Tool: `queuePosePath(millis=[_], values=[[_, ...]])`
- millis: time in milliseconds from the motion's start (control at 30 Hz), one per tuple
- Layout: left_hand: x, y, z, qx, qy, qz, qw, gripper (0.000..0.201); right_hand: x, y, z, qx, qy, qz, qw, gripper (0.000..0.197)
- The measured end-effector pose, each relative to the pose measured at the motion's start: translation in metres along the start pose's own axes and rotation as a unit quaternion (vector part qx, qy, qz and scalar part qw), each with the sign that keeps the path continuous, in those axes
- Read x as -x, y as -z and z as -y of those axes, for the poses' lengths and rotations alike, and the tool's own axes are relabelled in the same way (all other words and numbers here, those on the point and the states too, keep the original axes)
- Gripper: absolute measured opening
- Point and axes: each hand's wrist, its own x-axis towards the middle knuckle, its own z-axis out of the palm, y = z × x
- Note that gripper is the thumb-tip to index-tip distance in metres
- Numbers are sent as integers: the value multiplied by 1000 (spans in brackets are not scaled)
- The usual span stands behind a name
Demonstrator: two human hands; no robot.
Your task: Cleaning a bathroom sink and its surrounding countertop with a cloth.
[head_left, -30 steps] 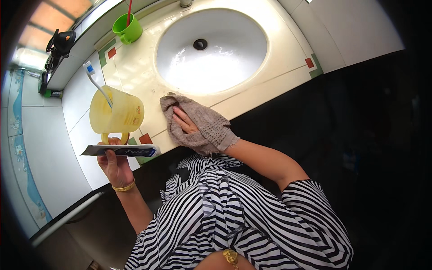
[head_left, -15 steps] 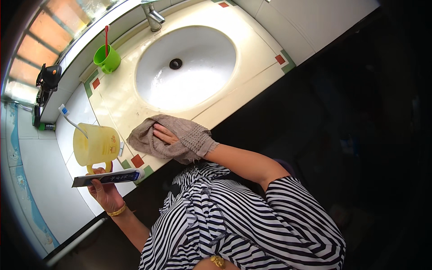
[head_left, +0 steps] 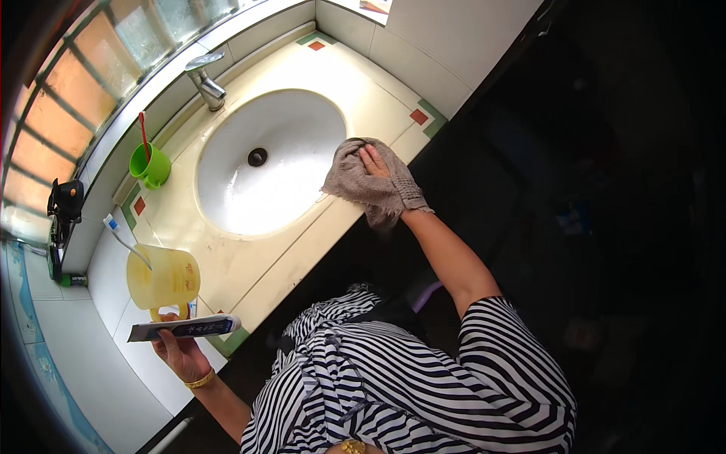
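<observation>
My left hand point(head_left: 184, 357) is closed round the handle of a yellow cup point(head_left: 163, 277) and a toothpaste tube point(head_left: 185, 328), off the counter's near left corner. A white and blue toothbrush point(head_left: 125, 240) leans out of that cup. My right hand point(head_left: 374, 165) presses a grey-brown cloth point(head_left: 361, 184) onto the cream countertop point(head_left: 261, 266), by the right front rim of the white sink point(head_left: 272, 170). Folds of the cloth cover part of the hand and hang over the counter's front edge.
A green mug point(head_left: 151, 168) holding a red toothbrush point(head_left: 143, 127) stands at the counter's back left. The metal faucet point(head_left: 206, 81) rises behind the sink. Black objects point(head_left: 65, 208) rest on the ledge below the barred window point(head_left: 76, 98). A tiled wall borders the counter's far right.
My right hand has slid the cloth rightward along the counter's front, from the near left corner to beside the sink's right rim. The left hand keeps its hold. The view has shifted.
</observation>
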Motion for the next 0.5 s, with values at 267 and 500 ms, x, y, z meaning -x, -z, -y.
queuePosePath(millis=[267, 500], values=[[8, -4, 1, 10, -20, 7, 1000, 21, -26, 21, -84, 53, -144, -22, 988, 76], [5, -24, 11, 52, 0, -21, 998, 16, -28, 8, -161, 5, -74, -159, 985, 72]])
